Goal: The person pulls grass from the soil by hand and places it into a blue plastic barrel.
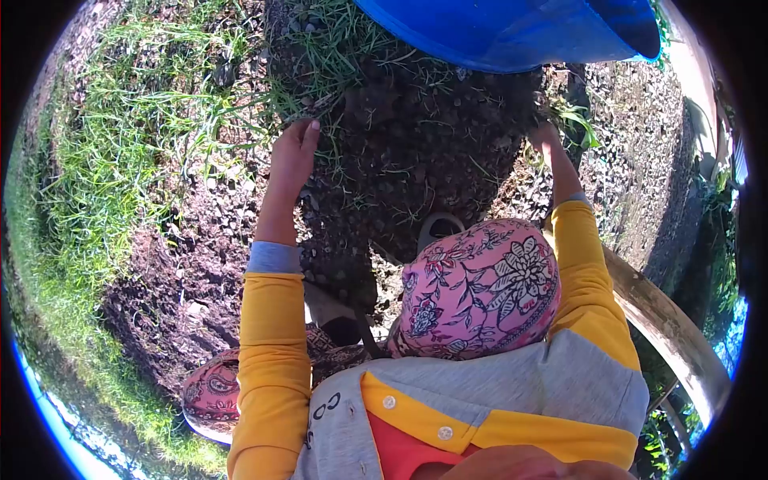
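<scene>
My left hand (294, 156) reaches forward over the ground at the edge of a grass patch (228, 120). Its fingers are closed at the grass, thumb against them; a few blades touch the fingertips. On the other side my right hand (546, 140) is low over the soil, beside a green leafy tuft (578, 120). Its fingers are in shadow and blurred, so what they hold is hidden. Dark bare soil (408, 152) with small stones lies between the two hands. Both arms wear yellow sleeves with grey cuffs.
A large blue barrel (512, 32) stands at the top, beyond the hands. My knees in pink flowered cloth (480, 292) are bent below, with a dark shoe (440, 228) in front. A wooden pole (668, 320) curves along the right side.
</scene>
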{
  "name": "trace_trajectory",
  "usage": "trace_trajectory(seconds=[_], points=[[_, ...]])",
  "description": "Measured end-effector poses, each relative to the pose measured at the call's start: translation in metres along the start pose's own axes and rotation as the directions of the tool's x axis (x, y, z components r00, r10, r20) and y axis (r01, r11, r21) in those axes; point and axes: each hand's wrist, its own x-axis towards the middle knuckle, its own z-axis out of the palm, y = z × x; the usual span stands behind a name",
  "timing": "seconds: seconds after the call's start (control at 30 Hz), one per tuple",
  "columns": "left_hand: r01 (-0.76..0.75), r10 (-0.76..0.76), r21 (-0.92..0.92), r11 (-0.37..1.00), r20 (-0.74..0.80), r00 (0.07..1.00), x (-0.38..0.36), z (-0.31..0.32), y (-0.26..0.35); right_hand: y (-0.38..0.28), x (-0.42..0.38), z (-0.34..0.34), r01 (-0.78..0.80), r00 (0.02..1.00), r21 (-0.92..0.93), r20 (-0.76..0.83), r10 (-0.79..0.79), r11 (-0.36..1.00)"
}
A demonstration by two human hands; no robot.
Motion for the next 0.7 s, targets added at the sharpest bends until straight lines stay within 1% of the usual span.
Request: trace_trajectory(seconds=[0.03, 0.07, 0.1, 0.13, 0.17, 0.2, 0.27, 0.3, 0.33, 0.37, 0.4, 0.43, 0.47, 0.5, 0.53, 0.57, 0.6, 0.63, 0.67, 0.7], points=[[-0.026, 0.027, 0.027, 0.999, -0.018, 0.999, 0.003, 0.003, -0.006, -0.003, -0.006, 0.001, 0.032, 0.987, -0.103, 0.161, -0.015, 0.994], [-0.049, 0.049, 0.002, 0.999, -0.037, 0.998, 0.006, 0.001, -0.003, -0.002, -0.005, -0.008, -0.022, 0.980, -0.010, 0.199, 0.023, 1.000], [-0.052, 0.051, -0.014, 0.999, -0.045, 0.998, 0.002, -0.004, -0.001, 0.001, 0.005, -0.005, -0.028, 0.995, 0.347, 0.101, -0.007, 0.938], [-0.069, 0.069, -0.020, 0.997, -0.027, 0.997, -0.003, -0.007, 0.000, 0.018, 0.001, -0.007, -0.091, 0.995, 0.523, 0.074, 0.061, 0.847], [-0.048, 0.047, -0.069, 0.996, -0.021, 0.999, -0.002, -0.008, -0.002, -0.019, -0.034, -0.054, -0.125, 0.991, 0.683, 0.047, 0.128, 0.719], [-0.034, 0.032, -0.081, 0.996, -0.025, 0.999, 0.000, -0.010, -0.005, -0.031, -0.037, -0.062, -0.063, 0.976, 0.726, -0.097, 0.193, 0.685], [0.012, -0.015, -0.119, 0.993, -0.026, 1.000, -0.002, -0.009, -0.013, 0.016, -0.002, -0.013, -0.058, 0.989, 0.473, -0.095, 0.116, 0.879], [0.023, -0.024, -0.089, 0.996, -0.016, 1.000, -0.003, -0.011, -0.010, 0.030, 0.004, 0.006, -0.001, 0.999, 0.127, 0.033, -0.003, 0.992], [0.005, -0.006, -0.059, 0.998, -0.020, 1.000, -0.003, -0.012, -0.011, 0.032, 0.009, 0.013, 0.113, 0.980, -0.218, 0.187, -0.073, 0.969], [-0.018, 0.017, -0.030, 0.999, -0.026, 1.000, -0.001, -0.012, -0.010, 0.027, 0.016, 0.005, 0.020, 0.965, -0.224, 0.259, 0.040, 0.974], [-0.027, 0.027, -0.007, 1.000, -0.034, 0.999, -0.001, -0.009, -0.011, 0.004, 0.011, -0.026, -0.075, 0.980, -0.179, 0.169, 0.106, 0.981], [-0.032, 0.031, -0.028, 0.999, -0.026, 0.999, -0.005, -0.013, 0.001, -0.008, 0.003, -0.047, -0.130, 0.990, 0.181, 0.072, 0.119, 0.975], [-0.021, 0.021, -0.035, 0.999, -0.013, 1.000, -0.010, -0.012, -0.003, -0.012, -0.010, -0.061, -0.152, 0.983, 0.523, -0.012, 0.185, 0.839], [-0.027, 0.026, -0.045, 0.999, -0.011, 1.000, -0.008, -0.012, -0.006, -0.026, -0.019, -0.074, -0.061, 0.959, 0.671, -0.167, 0.231, 0.739], [-0.036, 0.035, -0.059, 0.998, -0.016, 0.999, -0.004, -0.012, -0.009, -0.011, -0.007, -0.058, -0.042, 0.948, 0.509, -0.251, 0.195, 0.860], [-0.034, 0.032, -0.118, 0.992, -0.022, 0.999, -0.002, -0.008, -0.018, 0.004, 0.005, -0.042, -0.043, 0.930, 0.325, -0.332, 0.156, 0.945], [-0.025, 0.023, -0.117, 0.993, -0.022, 0.999, -0.004, -0.008, -0.017, -0.010, -0.005, -0.043, -0.103, 0.944, 0.278, -0.276, 0.182, 0.955], [-0.017, 0.015, -0.115, 0.993, -0.025, 1.000, -0.007, -0.008, -0.016, 0.038, 0.036, 0.018, -0.030, 0.993, -0.101, 0.113, 0.041, 0.994], [-0.012, 0.009, -0.111, 0.994, -0.030, 1.000, -0.006, -0.009, -0.014, 0.012, 0.008, 0.002, 0.055, 0.986, -0.126, 0.162, -0.034, 0.990], [-0.022, 0.018, -0.113, 0.993, -0.036, 0.999, -0.004, -0.011, -0.009, 0.036, 0.035, 0.014, -0.006, 0.995, -0.091, 0.094, 0.014, 0.996]])
